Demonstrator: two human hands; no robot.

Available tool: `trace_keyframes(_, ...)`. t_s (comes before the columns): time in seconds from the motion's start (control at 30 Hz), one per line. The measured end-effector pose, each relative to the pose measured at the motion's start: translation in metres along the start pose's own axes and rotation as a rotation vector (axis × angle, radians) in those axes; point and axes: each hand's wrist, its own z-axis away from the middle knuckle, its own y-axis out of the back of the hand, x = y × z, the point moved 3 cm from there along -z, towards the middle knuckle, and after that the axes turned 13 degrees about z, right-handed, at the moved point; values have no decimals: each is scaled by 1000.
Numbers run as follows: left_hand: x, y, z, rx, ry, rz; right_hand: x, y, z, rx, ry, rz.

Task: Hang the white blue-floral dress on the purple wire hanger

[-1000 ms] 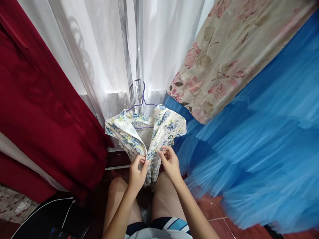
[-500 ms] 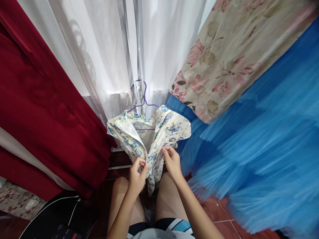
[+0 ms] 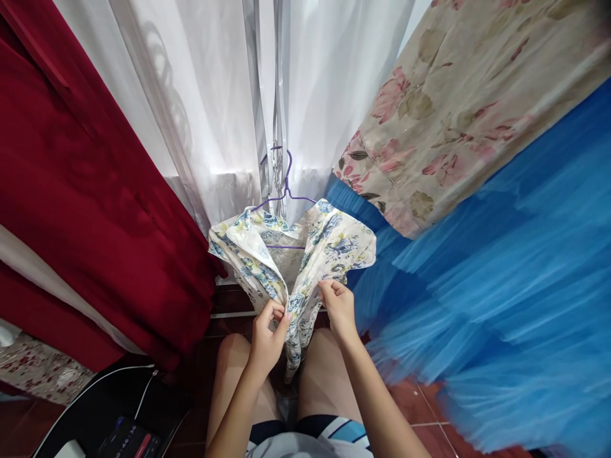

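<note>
A white shirt (image 3: 341, 245) with blue and yellow flowers hangs on a thin purple hanger (image 3: 287, 181) in front of white curtains. Its collar and upper front lie apart, and the hanger's lower bar shows inside the neck. My left hand (image 3: 270, 331) pinches the edge of the front opening between thumb and fingers. A little higher to the right, my right hand (image 3: 338, 304) has its thumb and fingertips closed on the other front panel. The lower part of the shirt drapes down between my knees.
Red cloth (image 3: 105, 191) hangs on the left, white curtains (image 3: 210, 95) behind. A beige flowered cloth (image 3: 420, 127) and blue tulle (image 3: 501, 273) fill the right. At lower left, a phone (image 3: 128, 439) and white cable rest on a black surface (image 3: 95, 413).
The view has shifted slightly, so the shirt and hanger sit a little further right in the picture. Both hands keep their holds on the shirt front.
</note>
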Motion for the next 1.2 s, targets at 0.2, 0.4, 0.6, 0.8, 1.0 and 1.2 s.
trace_keyframes(0.2,-5,2,-1,13,6,1,0,8,1,34,-14,1)
trace_keyframes(0.4,-5,2,1,-12,20,-1,1,9,3,-74,-63,68)
trace_keyframes(0.6,0,5,2,-41,27,-24,-4,1,-4,-128,-53,76)
trace_keyframes(0.8,5,11,5,-23,29,-48,-14,-4,-5,-107,-23,46)
trace_keyframes(1.0,6,11,5,-26,24,-49,-16,5,-2,-64,-31,11)
trace_keyframes(1.2,4,8,5,-34,18,-35,-25,14,-6,-62,-3,-30)
